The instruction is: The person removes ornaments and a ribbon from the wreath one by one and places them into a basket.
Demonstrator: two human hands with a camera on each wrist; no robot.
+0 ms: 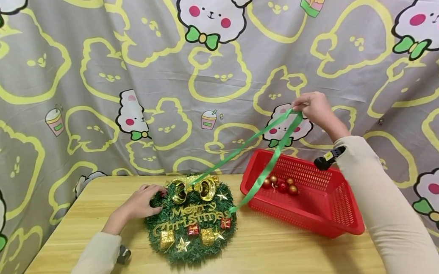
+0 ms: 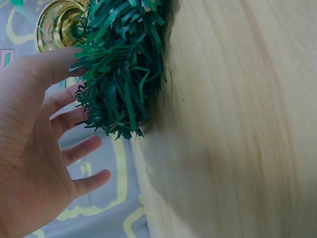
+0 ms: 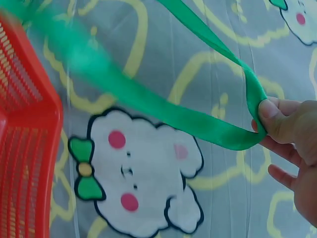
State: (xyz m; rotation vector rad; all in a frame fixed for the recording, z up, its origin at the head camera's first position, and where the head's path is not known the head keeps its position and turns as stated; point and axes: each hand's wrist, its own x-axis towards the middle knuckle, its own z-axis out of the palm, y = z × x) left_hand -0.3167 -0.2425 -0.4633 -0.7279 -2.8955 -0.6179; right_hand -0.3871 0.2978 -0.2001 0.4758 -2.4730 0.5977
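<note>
A green tinsel Christmas wreath point(image 1: 191, 255) with gold lettering, stars and small gift boxes lies on the table. Two gold bells point(image 1: 208, 189) and a gold bow sit at its top. At the wreath's left edge is my left hand point(image 1: 141, 203); its thumb and fingers spread against the tinsel, some fingertips hidden behind it in the left wrist view. Raised above the red basket, my right hand point(image 1: 313, 107) pinches a green ribbon point(image 1: 271, 163) between thumb and fingers. The ribbon forms a loop, one strand running down to the bells, the other to the wreath's right edge.
To the right stands a red plastic basket point(image 1: 297, 212) with perforated sides, holding several gold and red baubles point(image 1: 282, 186). Behind the wooden table point(image 1: 105, 196) hangs a grey curtain point(image 1: 169, 81) with cartoon prints.
</note>
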